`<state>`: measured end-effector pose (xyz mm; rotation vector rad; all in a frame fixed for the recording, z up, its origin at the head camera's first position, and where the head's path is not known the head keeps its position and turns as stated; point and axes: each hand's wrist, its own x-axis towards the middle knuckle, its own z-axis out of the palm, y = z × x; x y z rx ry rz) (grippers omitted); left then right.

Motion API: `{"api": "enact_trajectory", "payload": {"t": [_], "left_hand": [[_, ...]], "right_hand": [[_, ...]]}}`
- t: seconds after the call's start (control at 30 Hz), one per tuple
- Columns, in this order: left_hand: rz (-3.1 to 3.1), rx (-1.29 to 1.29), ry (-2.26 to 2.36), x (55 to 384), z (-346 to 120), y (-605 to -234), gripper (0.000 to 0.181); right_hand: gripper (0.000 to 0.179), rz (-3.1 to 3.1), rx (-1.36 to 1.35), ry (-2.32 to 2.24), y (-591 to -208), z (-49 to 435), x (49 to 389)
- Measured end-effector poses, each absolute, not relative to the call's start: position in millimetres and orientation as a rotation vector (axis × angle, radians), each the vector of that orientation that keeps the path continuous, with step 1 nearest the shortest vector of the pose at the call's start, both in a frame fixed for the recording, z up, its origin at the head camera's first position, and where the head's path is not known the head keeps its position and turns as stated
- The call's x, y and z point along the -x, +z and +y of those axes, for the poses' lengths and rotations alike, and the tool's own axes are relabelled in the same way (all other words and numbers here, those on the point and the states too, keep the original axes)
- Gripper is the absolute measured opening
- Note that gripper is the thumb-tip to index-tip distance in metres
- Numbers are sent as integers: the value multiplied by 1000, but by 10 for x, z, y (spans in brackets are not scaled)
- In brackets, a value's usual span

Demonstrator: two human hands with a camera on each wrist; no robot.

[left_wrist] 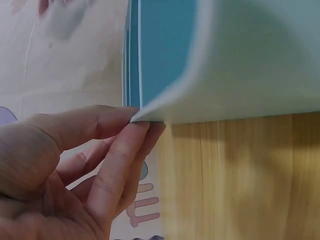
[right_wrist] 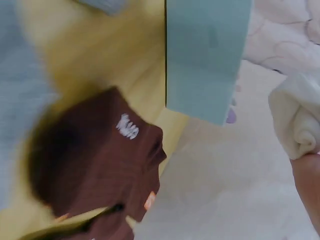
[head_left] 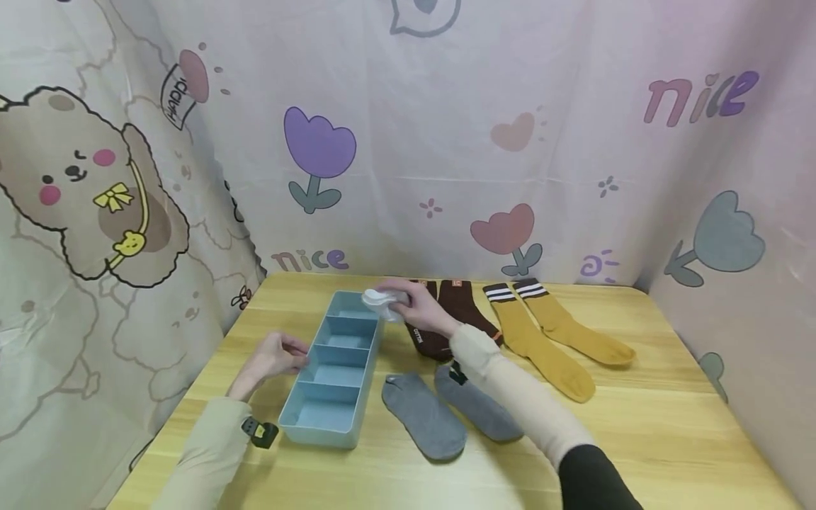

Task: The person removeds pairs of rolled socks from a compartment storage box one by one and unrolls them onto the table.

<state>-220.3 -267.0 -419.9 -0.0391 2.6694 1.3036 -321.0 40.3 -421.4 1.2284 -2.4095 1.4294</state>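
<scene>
A light blue box (head_left: 319, 433) with several compartments in a row stands on the wooden table, left of the socks. My left hand (head_left: 274, 358) pinches its left rim between thumb and fingers, as the left wrist view shows close up on the box wall (left_wrist: 250, 65). Over the far end of the box, my right hand (head_left: 422, 308) holds a rolled white sock bundle (head_left: 382, 301). In the right wrist view that bundle (right_wrist: 300, 115) shows a curled roll of fabric, and only part of the hand is visible. The compartments I can see into hold nothing.
Two grey socks (head_left: 423, 418) lie flat just right of the box. Behind them are brown socks (head_left: 462, 308), partly covered by my right forearm. Mustard socks (head_left: 542, 347) with striped cuffs lie farther right. A printed curtain (head_left: 408, 163) closes off the table's back and sides.
</scene>
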Motion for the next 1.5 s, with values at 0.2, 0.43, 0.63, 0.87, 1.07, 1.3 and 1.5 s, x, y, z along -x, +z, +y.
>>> {"api": "enact_trajectory", "payload": {"t": [0.2,0.43,0.63,0.87,1.07,1.3,1.5], "left_hand": [[2895,-159,1056,2192,-2514,-4118,33],[3052,-497,1023,1922,-1724,-3855,43],[2796,-824,1277,1837,-892,-3939,45],[2435,-890,1306,1973,-217,-4274,46],[2278,-859,1292,2109,151,-4492,46],[2173,-831,1328,2230,345,-4668,46],[2157,-737,1420,2308,513,-4701,50]], "right_hand": [[43,-2388,-1314,1389,-4317,1086,2719],[38,-2551,-1170,1492,-4503,1858,2273],[35,-2650,-1036,1712,-4652,2291,2167],[38,-2750,-795,1855,-4831,2786,2167],[43,-2831,-557,1898,-4897,3103,2167],[39,-2869,-516,1793,-4888,3264,2208],[38,-2879,-591,1767,-4893,3260,2201]]}}
